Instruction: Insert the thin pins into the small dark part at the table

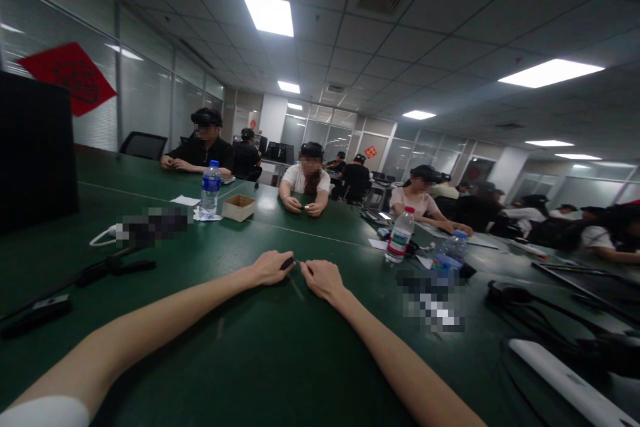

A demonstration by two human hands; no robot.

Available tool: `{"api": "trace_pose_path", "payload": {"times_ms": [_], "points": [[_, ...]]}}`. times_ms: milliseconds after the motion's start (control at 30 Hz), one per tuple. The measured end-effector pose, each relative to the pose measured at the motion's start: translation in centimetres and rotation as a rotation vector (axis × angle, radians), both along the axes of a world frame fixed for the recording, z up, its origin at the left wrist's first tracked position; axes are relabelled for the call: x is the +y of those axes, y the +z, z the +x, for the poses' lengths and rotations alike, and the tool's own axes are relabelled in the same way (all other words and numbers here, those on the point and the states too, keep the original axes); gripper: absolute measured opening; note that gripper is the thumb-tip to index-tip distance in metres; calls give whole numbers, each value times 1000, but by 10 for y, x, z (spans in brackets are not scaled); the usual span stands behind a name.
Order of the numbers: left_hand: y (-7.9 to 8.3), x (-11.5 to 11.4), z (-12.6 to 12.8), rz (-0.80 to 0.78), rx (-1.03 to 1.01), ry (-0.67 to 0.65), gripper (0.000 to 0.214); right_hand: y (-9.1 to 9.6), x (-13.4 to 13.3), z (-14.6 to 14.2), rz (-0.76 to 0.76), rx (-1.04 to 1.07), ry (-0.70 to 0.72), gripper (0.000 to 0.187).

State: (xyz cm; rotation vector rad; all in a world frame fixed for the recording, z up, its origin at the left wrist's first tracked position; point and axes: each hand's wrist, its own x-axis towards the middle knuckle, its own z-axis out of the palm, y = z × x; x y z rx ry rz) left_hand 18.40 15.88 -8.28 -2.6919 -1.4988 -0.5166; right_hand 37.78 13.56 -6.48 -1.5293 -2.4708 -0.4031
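Over the green table (210, 360), both my arms reach forward and my hands nearly meet in the middle. My left hand (270, 269) is closed around a small dark object (287, 263), of which only a short, rounded end shows. Its kind is too small to make out. Just to the right, my right hand (324, 278) has its thumb and fingers pinched together, pointing at the dark object. A thin, faint tip seems to show between the two hands; what the right fingers hold, if anything, I cannot make out.
A small open cardboard box (239, 208) and a water bottle (211, 190) stand beyond my left hand. To the right are a red-capped bottle (400, 235), a blue-tinted bottle (450, 253), cables and a white device (570, 380). A person (306, 180) sits opposite.
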Motion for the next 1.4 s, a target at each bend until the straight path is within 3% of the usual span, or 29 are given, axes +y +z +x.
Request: {"api": "trace_pose_path", "payload": {"times_ms": [1033,1400], "points": [[0,-1,1,33,66,3,45,1,-7,-4,93,-84,-12,62],[6,-4,-1,-51,139,-12,52,2,-5,-2,32,-158,-6,63]]}}
